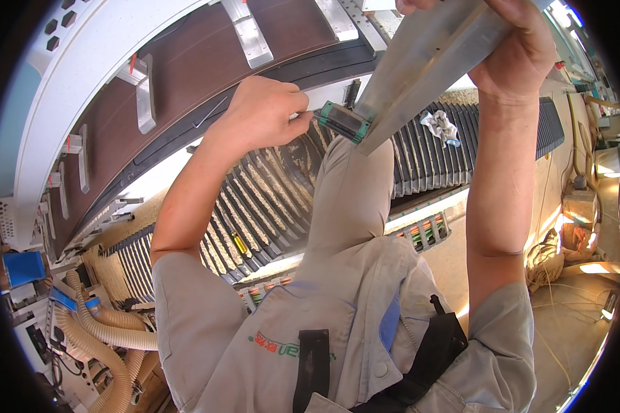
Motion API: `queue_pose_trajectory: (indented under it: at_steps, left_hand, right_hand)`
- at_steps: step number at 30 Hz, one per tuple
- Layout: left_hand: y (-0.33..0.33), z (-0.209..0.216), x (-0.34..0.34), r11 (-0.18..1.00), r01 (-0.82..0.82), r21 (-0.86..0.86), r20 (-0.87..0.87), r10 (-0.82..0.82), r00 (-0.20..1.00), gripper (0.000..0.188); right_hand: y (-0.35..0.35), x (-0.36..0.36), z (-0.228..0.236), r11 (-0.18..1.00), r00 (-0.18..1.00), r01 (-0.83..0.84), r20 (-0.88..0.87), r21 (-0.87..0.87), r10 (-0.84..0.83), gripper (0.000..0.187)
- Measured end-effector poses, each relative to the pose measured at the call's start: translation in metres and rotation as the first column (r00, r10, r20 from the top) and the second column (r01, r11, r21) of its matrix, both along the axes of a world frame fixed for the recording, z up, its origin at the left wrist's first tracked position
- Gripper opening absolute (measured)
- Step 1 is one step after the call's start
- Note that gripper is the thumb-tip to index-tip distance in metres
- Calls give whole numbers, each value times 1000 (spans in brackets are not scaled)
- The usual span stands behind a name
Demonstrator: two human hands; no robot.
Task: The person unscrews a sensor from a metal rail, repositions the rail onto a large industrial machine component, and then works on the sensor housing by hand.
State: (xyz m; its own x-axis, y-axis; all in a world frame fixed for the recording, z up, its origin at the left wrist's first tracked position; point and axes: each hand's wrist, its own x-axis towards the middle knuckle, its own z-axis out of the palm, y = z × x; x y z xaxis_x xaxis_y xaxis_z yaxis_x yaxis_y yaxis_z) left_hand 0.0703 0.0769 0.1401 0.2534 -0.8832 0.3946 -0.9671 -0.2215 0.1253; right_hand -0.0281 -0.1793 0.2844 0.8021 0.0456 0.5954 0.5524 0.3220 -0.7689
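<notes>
My left hand (265, 113) is closed in a pinch beside a small green-edged module with a dark face (344, 120). A thin, pale bit shows between the fingertips and the module, too small to name. The module sits against the lower end of a long grey metal panel (420, 62), which is held up at a slant above my knee. My right hand (517, 58) is wrapped round the panel's right edge, near the top of the view. A few fingertips (413, 5) show at the top edge; whose they are I cannot tell.
Below lies a ribbed black cover (269, 199) strewn with pale chips. On it rest a yellow-handled tool (240, 244) and a crumpled white rag (441, 127). A brown machine beam (186, 62) with metal brackets runs along the far left. Ribbed hoses (110, 330) stand at lower left.
</notes>
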Motion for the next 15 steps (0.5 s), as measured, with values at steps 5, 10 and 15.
queue_pose_trajectory:
  at_steps: [5,10,15]
  left_hand:
    - [1,-1,2,1000,1,-2,-27,-1,1000,19]
    - [0,-1,2,1000,4,-18,-47,-5,999,20]
    - [4,-1,5,1000,-19,-13,-62,18,998,19]
  right_hand:
    - [4,-4,6,994,996,-76,-51,75,80,59]
    - [3,-4,6,990,993,-103,-56,94,108,59]
    - [5,-5,7,993,995,-88,-29,75,90,59]
